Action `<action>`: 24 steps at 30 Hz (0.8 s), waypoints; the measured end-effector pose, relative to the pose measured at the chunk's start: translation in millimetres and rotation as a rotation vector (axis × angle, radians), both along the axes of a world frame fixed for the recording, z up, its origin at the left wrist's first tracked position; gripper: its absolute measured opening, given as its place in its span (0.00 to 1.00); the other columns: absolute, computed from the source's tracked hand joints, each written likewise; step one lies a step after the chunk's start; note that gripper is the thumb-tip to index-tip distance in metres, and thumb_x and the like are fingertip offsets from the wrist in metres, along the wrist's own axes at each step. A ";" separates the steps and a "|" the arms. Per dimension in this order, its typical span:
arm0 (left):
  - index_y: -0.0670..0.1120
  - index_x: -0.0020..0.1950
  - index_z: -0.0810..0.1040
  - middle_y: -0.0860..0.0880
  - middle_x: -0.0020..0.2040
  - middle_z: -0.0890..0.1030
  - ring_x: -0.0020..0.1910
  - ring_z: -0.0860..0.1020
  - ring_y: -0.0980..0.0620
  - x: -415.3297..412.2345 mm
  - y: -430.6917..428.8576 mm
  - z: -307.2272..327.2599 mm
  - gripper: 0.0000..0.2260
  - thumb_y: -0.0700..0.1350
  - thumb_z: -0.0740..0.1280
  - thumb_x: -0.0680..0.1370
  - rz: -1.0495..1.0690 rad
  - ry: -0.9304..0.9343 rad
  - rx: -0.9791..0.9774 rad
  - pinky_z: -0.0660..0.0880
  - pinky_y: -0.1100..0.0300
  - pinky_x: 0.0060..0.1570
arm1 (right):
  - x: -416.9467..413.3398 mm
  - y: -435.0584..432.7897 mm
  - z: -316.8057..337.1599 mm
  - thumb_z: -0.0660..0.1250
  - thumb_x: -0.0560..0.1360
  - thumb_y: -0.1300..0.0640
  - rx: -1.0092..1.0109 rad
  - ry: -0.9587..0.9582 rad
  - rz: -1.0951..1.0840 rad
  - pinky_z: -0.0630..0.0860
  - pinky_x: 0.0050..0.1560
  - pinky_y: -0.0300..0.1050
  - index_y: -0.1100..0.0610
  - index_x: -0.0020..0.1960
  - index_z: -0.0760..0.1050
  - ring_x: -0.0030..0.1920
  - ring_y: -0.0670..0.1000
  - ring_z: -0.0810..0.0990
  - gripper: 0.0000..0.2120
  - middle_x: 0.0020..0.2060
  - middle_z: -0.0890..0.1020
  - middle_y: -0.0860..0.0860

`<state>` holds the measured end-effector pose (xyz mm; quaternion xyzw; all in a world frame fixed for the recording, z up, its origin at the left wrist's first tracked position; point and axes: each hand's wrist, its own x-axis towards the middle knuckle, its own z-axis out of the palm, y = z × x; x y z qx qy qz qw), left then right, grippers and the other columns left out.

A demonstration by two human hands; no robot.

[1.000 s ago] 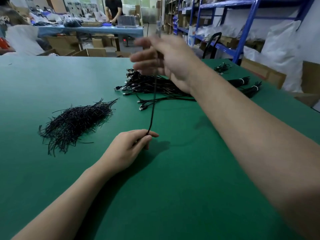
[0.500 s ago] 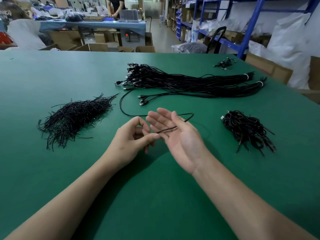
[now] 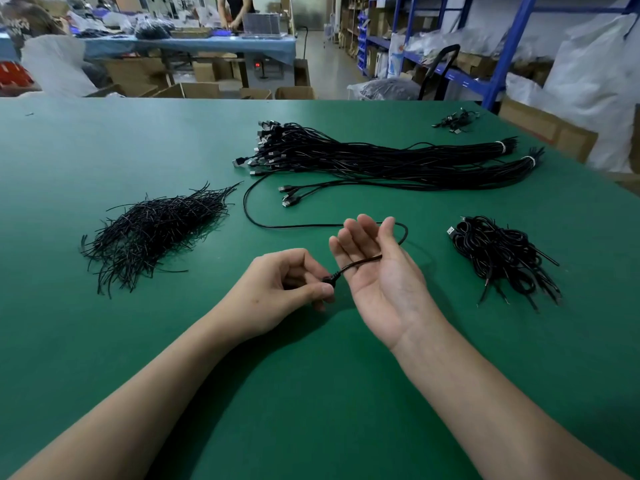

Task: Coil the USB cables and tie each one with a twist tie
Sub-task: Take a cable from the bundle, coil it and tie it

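One black USB cable [image 3: 263,221] runs in a loose curve over the green table [image 3: 104,140]. My left hand [image 3: 287,285] pinches its near end between thumb and fingers. From there the cable crosses the palm of my right hand [image 3: 377,271], which is held flat, palm up, fingers straight. It bends round behind that hand and leads back toward the large bundle of straight cables [image 3: 363,157]. A heap of black twist ties [image 3: 156,230] lies to the left. Several coiled cables [image 3: 502,254] sit in a pile to the right.
A few loose cables with plugs [image 3: 289,199] lie just in front of the big bundle. A small cluster of cables [image 3: 455,120] sits at the far right corner. Beyond the table stand cardboard boxes, blue shelving [image 3: 502,64] and a person at another bench [image 3: 235,12].
My right hand came down from high above the table, where it pulled the cable taut, and now lies open, palm up, beside my left hand. The cable has dropped into a loop on the table.
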<state>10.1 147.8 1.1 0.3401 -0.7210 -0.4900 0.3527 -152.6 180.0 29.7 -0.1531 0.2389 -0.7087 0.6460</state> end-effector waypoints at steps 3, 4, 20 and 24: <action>0.43 0.46 0.78 0.45 0.41 0.86 0.40 0.85 0.44 -2.2 2.8 -0.1 0.06 0.40 0.75 0.76 0.003 -0.061 -0.033 0.80 0.59 0.47 | 0.4 1.6 1.2 0.58 0.84 0.49 0.020 0.047 -0.018 0.80 0.33 0.42 0.60 0.46 0.76 0.27 0.48 0.78 0.18 0.28 0.79 0.52; 0.44 0.45 0.79 0.45 0.40 0.86 0.40 0.85 0.46 -2.9 3.7 0.5 0.07 0.41 0.76 0.75 0.004 -0.084 -0.053 0.80 0.60 0.46 | -0.1 2.2 1.5 0.57 0.84 0.48 0.019 0.062 -0.005 0.77 0.30 0.41 0.60 0.45 0.75 0.25 0.48 0.73 0.18 0.27 0.76 0.50; 0.46 0.72 0.75 0.52 0.73 0.74 0.74 0.70 0.52 -0.5 1.9 19.4 0.21 0.39 0.70 0.79 0.102 -0.262 -0.799 0.66 0.54 0.73 | -1.0 24.5 8.4 0.56 0.84 0.45 -0.216 0.641 0.867 0.53 0.25 0.38 0.56 0.42 0.73 0.25 0.46 0.57 0.19 0.22 0.61 0.45; 0.41 0.53 0.82 0.50 0.52 0.84 0.55 0.81 0.48 -1.4 4.9 10.9 0.06 0.35 0.71 0.77 0.099 -0.259 -0.741 0.76 0.47 0.56 | -5.6 23.9 16.3 0.55 0.82 0.44 -0.263 0.491 0.859 0.55 0.27 0.38 0.58 0.45 0.75 0.28 0.46 0.58 0.20 0.25 0.62 0.45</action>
